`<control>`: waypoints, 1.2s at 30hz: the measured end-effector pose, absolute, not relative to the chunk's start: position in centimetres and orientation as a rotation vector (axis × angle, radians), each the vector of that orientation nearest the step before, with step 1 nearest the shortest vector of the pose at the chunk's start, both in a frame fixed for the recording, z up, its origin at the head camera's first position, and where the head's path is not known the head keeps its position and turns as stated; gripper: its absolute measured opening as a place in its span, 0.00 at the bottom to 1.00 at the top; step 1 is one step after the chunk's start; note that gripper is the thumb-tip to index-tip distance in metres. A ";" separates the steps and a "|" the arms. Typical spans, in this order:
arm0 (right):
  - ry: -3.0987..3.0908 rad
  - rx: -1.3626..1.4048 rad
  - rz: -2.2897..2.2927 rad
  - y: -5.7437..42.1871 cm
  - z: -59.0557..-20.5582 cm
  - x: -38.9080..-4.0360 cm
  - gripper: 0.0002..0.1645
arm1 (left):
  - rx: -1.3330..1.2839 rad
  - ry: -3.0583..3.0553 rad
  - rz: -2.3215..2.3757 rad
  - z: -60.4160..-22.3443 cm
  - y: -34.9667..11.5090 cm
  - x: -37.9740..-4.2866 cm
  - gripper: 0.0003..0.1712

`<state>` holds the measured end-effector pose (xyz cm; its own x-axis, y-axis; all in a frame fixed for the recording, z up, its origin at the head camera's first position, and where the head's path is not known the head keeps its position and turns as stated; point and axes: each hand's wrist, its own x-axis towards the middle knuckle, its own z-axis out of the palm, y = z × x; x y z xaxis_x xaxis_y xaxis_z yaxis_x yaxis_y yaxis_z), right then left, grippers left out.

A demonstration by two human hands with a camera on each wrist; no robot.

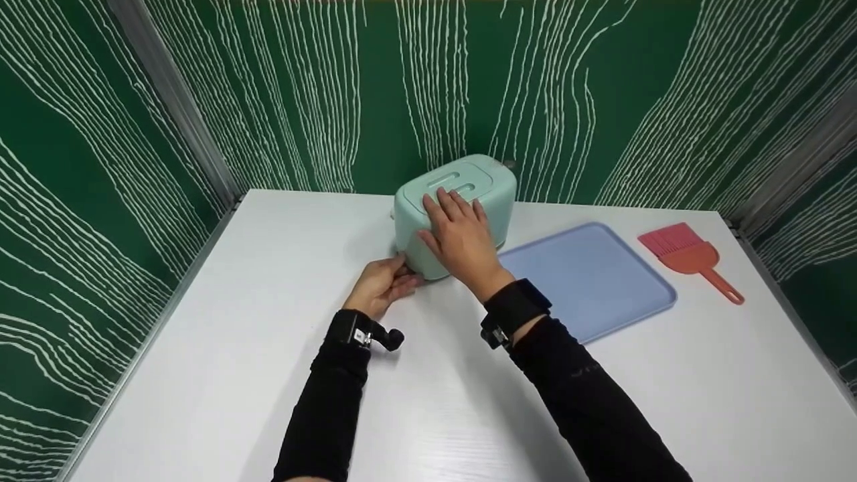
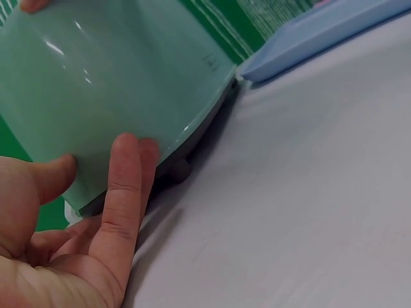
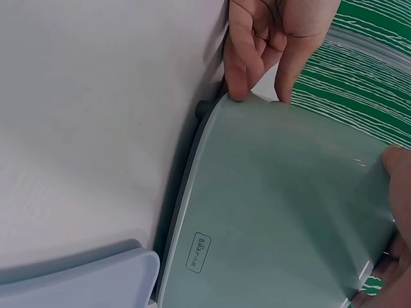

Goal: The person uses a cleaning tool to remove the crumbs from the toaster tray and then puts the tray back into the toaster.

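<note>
A mint-green toaster (image 1: 492,214) with two slots on top stands near the back of the table. My left hand (image 1: 381,284) grips its lower left corner, thumb against the side and fingers at the bottom edge. In the left wrist view a dark foot (image 2: 178,171) shows under the base, with a shadowed gap along the table. My right hand (image 1: 462,241) lies over the toaster's upper front edge, fingers extended onto the top and thumb against the front face. The right wrist view shows a small printed label (image 3: 198,252) low on that face.
A light blue tray (image 1: 589,281) lies right of the toaster, one corner close to its base. Farther right is an orange-red dustpan-shaped brush (image 1: 689,254) with pink bristles. Green walls with white lines (image 1: 381,94) rise behind the white table (image 1: 221,321) and at both sides.
</note>
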<state>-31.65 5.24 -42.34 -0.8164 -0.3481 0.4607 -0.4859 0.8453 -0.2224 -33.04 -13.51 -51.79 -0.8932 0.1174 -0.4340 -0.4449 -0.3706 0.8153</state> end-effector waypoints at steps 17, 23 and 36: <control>-2.633 0.616 0.466 5.2 -42.6 -31.6 0.36 | -0.425 1.521 2.357 -52.3 -13.2 -33.1 0.14; -2.607 0.623 0.422 5.2 -42.5 -31.6 0.35 | -0.407 1.492 2.410 -52.3 -13.2 -33.2 0.11; -2.630 0.629 0.408 5.2 -42.4 -31.6 0.36 | -0.418 1.542 2.357 -52.0 -13.6 -33.0 0.10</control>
